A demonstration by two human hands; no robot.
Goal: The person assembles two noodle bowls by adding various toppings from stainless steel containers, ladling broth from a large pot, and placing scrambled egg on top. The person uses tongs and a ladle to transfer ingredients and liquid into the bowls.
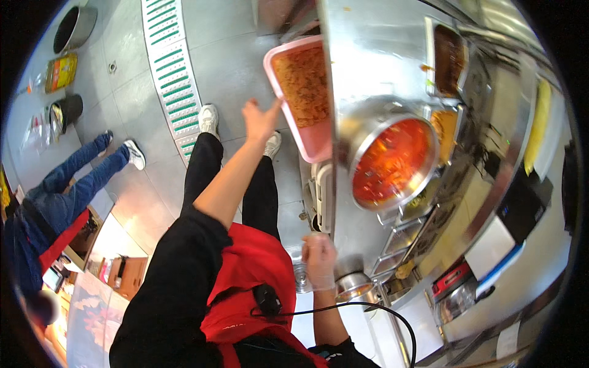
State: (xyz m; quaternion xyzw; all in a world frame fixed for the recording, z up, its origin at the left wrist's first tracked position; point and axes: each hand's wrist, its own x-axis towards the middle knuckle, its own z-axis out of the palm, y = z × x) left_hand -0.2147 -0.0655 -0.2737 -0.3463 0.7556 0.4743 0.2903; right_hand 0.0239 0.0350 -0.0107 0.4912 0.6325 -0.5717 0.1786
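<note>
My left hand (260, 122) reaches forward with its fingers apart, slightly blurred. One fingertip is at the near-left rim of a pink tub (314, 145); I cannot tell whether it touches. The tub holds an orange-brown, crumbly-looking food (304, 86), and the steel counter (362, 80) hides its right side. My right hand (320, 260), in a clear plastic glove, is held near my waist beside the counter's edge. Its fingers are curled in, and whatever may be inside them is hidden. A large steel pot (362, 116) of red, oily food stands on the counter.
Food trays (449, 58) line the counter's far side. A smaller steel pot (354, 286) sits nearer me. A black cable (368, 303) crosses my front. On the left stands another person (67, 190) in jeans. A slotted drain cover (175, 80) runs along the floor.
</note>
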